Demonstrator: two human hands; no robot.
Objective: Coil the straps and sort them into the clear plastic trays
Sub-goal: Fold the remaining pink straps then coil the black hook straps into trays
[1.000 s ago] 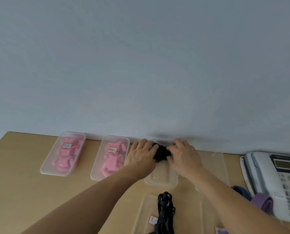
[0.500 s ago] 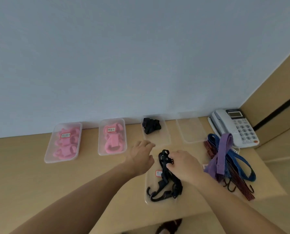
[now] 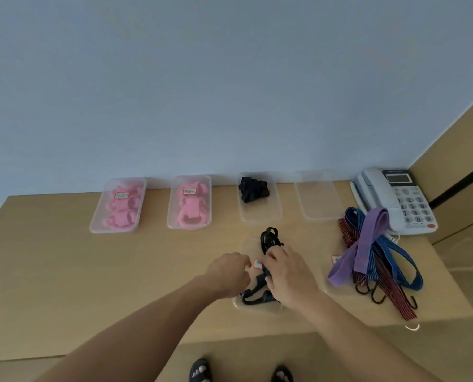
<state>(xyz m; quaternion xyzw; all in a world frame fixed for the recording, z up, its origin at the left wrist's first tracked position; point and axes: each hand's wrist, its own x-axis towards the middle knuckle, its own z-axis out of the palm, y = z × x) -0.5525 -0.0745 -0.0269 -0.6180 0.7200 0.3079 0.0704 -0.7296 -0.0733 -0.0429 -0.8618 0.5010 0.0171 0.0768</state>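
a pale wooden table [image 3: 64, 271] fills the lower half of the frame under a plain blue-grey wall. four clear plastic trays stand in a row along its far edge. the leftmost tray [image 3: 95, 221] and the second tray [image 3: 172, 219] each hold pink straps [image 3: 119, 220] and carry a small label. the third tray [image 3: 260, 213], just right of centre, has a coiled black strap [image 3: 253, 190] bunched at its far end. the fourth tray [image 3: 319, 199] stands beside it, its clear floor showing.

nearer, at lower centre, a fifth tray [image 3: 257, 308] lies lengthwise with a black hooked strap [image 3: 269, 238] in it. the strap is uncoiled, with a looped end toward the tray's far end and dark hooks at the near end. the right hand [image 3: 287, 274] lies over the middle of this strap, fingers curled round it in a grip. the left hand [image 3: 228, 271] is just beside it at the tray's left side, fingers curled under; whether they hold anything i cannot tell. a red-edged label [image 3: 257, 263] shows between the two hands.

at the right of the frame lies a loose heap. a purple strap [image 3: 367, 244] is draped across blue bungee cords [image 3: 395, 260] and red-and-black bungee cords [image 3: 389, 293], with their hooks toward the near edge. a white desk telephone [image 3: 395, 199] sits at the table's far right corner, just beside the heap. two feet in dark sandals [image 3: 199, 372] show at the bottom edge.
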